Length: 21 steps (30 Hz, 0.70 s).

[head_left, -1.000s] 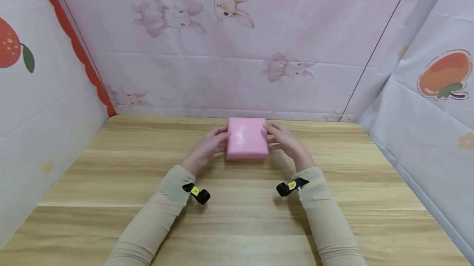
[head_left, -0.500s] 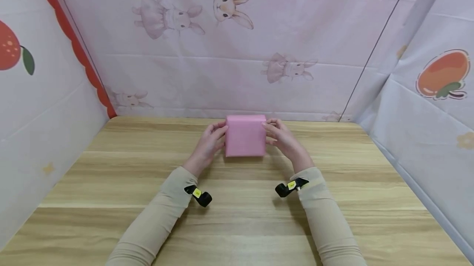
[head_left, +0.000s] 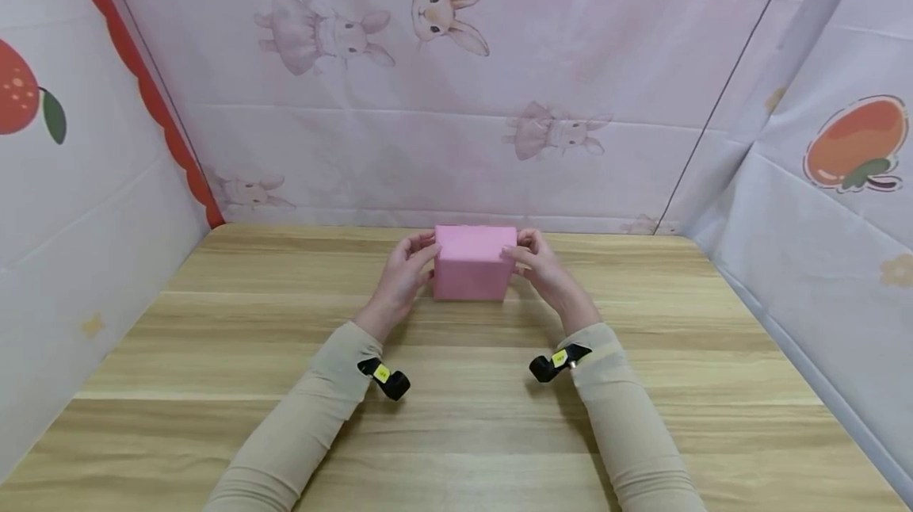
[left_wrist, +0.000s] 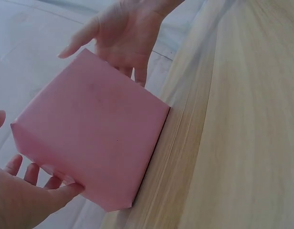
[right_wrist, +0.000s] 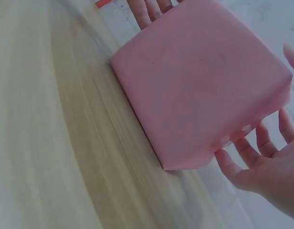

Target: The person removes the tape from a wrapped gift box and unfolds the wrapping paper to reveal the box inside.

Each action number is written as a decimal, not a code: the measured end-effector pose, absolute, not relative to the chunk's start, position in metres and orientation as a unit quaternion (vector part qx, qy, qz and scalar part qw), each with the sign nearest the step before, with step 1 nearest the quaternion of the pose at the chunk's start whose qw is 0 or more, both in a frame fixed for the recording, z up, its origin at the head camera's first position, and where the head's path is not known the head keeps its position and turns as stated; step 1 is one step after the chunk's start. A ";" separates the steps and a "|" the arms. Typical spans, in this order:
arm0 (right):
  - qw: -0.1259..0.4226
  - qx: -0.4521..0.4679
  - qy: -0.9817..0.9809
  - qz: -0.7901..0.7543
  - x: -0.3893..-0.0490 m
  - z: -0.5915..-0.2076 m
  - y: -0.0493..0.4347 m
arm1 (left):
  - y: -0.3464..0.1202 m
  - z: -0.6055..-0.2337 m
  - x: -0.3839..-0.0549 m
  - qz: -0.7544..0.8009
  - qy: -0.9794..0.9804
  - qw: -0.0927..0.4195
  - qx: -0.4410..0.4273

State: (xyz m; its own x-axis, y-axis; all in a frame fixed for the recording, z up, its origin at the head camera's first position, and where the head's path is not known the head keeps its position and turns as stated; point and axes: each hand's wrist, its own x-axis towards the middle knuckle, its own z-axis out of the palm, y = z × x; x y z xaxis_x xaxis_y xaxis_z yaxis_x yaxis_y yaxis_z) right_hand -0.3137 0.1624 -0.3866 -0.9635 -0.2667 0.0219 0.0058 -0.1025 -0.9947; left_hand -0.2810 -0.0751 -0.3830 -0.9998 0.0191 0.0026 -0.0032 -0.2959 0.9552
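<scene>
A plain pink box (head_left: 471,280), with smooth, slightly glossy sides, stands near the table's back edge, its top and front faces both showing in the head view. My left hand (head_left: 392,282) holds its left side, thumb by the front edge and fingers bent along the side. On the opposite side my right hand (head_left: 552,278) holds it the same way, thumb over the upper right corner. In the left wrist view the pink box (left_wrist: 89,124) presents a broad squarish face, its lower edge along the wood. Left fingertips (left_wrist: 73,188) meet its side. Its back is hidden.
The pale wood-grain table (head_left: 464,433) spreads in front of the box. Behind it rises a pink cloth wall (head_left: 399,155) printed with rabbits. White fabric sides with fruit prints, such as the left panel (head_left: 107,211), border the table.
Between my hands the pink box has turned: earlier one large square face filled the head view, now a top and a front face show about equally. My hands have shifted only slightly.
</scene>
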 end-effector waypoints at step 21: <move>0.058 -0.161 0.723 -0.669 -0.308 -0.386 0.147 | -0.073 -0.389 -0.280 0.792 0.610 -0.016 0.019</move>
